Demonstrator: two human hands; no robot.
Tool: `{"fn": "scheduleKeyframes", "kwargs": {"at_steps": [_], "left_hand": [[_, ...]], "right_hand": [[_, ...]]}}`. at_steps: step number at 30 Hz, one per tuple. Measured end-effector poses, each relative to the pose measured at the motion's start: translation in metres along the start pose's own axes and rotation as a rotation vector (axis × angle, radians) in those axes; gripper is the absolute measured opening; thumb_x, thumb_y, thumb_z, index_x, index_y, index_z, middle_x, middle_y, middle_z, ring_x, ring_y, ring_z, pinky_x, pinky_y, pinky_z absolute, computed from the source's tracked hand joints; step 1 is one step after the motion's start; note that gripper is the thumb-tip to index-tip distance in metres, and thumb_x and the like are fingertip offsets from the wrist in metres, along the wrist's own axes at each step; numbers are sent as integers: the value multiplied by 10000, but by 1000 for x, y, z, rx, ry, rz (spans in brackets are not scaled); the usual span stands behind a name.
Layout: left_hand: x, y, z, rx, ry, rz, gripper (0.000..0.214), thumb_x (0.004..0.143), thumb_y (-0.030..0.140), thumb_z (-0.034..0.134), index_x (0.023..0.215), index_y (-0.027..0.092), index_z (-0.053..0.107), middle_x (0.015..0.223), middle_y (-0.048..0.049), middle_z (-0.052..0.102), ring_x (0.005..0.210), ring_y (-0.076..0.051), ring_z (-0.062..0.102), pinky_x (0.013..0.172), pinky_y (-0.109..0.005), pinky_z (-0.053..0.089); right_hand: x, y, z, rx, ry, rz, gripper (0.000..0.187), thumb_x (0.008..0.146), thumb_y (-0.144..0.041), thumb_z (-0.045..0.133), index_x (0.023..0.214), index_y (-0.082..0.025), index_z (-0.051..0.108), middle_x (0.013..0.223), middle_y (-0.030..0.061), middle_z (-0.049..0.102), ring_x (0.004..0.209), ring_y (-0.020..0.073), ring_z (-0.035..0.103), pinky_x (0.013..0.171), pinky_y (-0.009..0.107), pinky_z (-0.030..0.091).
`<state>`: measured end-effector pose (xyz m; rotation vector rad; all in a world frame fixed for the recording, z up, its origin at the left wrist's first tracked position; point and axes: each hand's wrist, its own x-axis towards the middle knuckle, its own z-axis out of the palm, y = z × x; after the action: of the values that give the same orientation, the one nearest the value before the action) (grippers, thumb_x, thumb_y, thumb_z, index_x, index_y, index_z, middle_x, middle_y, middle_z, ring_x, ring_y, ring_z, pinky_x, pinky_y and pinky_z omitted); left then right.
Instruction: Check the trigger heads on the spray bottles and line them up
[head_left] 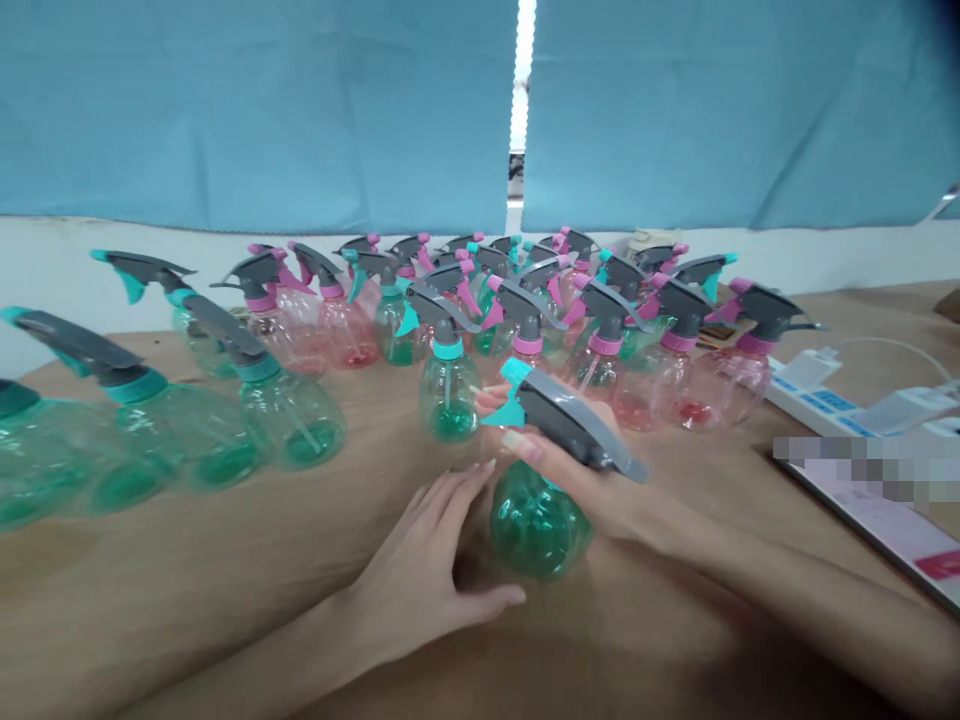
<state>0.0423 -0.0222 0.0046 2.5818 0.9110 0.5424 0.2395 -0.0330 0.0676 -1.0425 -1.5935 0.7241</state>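
A clear green spray bottle (pixel 540 525) with a grey and turquoise trigger head stands before me, tilted a little. Around its neck, just under the trigger head, my right hand (pixel 577 475) is closed; part of the neck is hidden by the fingers. My left hand (pixel 427 565) lies on the left of this bottle, thumb and fingers spread, with a gap between it and the green body. Just beyond my hands stands another green spray bottle (pixel 448 395) with a turquoise collar.
Several green spray bottles (pixel 292 425) line the left side. Pink-collared spray bottles (pixel 724 385) crowd the back, mixed with green ones. On the right are a white power strip (pixel 817 395) with plugs and a flat screen device (pixel 877 520). A blue curtain (pixel 262 110) hangs behind.
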Motion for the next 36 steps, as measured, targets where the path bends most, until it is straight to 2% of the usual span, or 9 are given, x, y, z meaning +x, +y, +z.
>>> {"fn": "scheduleKeyframes", "kwargs": {"at_steps": [3, 6, 9, 13, 16, 21, 24, 28, 36], "left_hand": [[-3, 6, 0, -82, 53, -14, 953, 724, 485, 754, 1447, 266, 173, 1423, -133, 426, 1299, -366, 409, 1032, -556, 374], [-9, 3, -3, -83, 99, -90, 873, 739, 472, 723, 1416, 222, 232, 1357, -130, 485, 1267, -364, 449, 1001, -509, 437], [-20, -10, -11, -11, 168, -157, 799, 773, 467, 663, 1398, 177, 258, 1322, -137, 514, 1250, -375, 468, 978, -475, 469], [-35, -32, -28, 16, 189, -235, 801, 805, 463, 654, 1433, 223, 219, 1394, -132, 465, 1280, -364, 449, 1004, -503, 435], [-43, -45, -38, 48, 222, -271, 802, 815, 497, 654, 1442, 250, 219, 1403, -121, 468, 1288, -345, 451, 980, -483, 455], [-53, -56, -46, 121, 257, -314, 731, 876, 544, 577, 1448, 253, 227, 1401, -113, 469, 1274, -324, 466, 957, -450, 463], [-62, -59, -49, 139, 300, -286, 595, 931, 480, 519, 1416, 245, 268, 1373, -101, 469, 1266, -304, 457, 996, -467, 418], [-73, -60, -52, 177, 323, -209, 508, 940, 340, 502, 1393, 240, 294, 1311, -96, 484, 1207, -286, 485, 995, -473, 401], [-80, -58, -48, 239, 247, -21, 405, 921, 179, 492, 1311, 197, 389, 1286, -110, 509, 1161, -281, 502, 949, -458, 417]], "right_hand": [[1, -3, 18, 37, 48, -48, 233, 772, -389, 689, 900, -207, 618, 581, -70, 500, 509, 94, 417, 480, 238, 380], [6, -3, 40, 31, 60, -155, 205, 779, -379, 682, 765, -204, 575, 552, -75, 474, 497, 84, 405, 462, 230, 363], [14, 0, 59, -48, 63, -233, 333, 742, -460, 716, 662, -201, 521, 598, -60, 461, 551, 89, 419, 501, 240, 361], [17, 5, 74, -163, -105, -201, 348, 747, -511, 705, 870, -203, 599, 842, 7, 621, 804, 166, 567, 697, 297, 462], [16, 7, 80, -253, -168, -154, 364, 826, -486, 632, 1043, -194, 616, 1045, 67, 640, 1011, 212, 565, 881, 368, 460], [28, 2, 89, -367, -154, -95, 345, 812, -537, 624, 942, -218, 644, 1078, 80, 607, 1043, 237, 559, 896, 410, 469], [42, 3, 96, -441, -115, -89, 418, 804, -567, 616, 1010, -204, 626, 1094, 96, 617, 1011, 246, 578, 876, 415, 478], [59, 10, 107, -514, -40, -74, 557, 785, -595, 617, 1102, -138, 589, 967, 119, 654, 870, 265, 609, 761, 420, 501], [76, 16, 118, -552, 5, -70, 506, 805, -514, 638, 1103, -108, 581, 992, 152, 682, 875, 286, 630, 749, 405, 486]]}}
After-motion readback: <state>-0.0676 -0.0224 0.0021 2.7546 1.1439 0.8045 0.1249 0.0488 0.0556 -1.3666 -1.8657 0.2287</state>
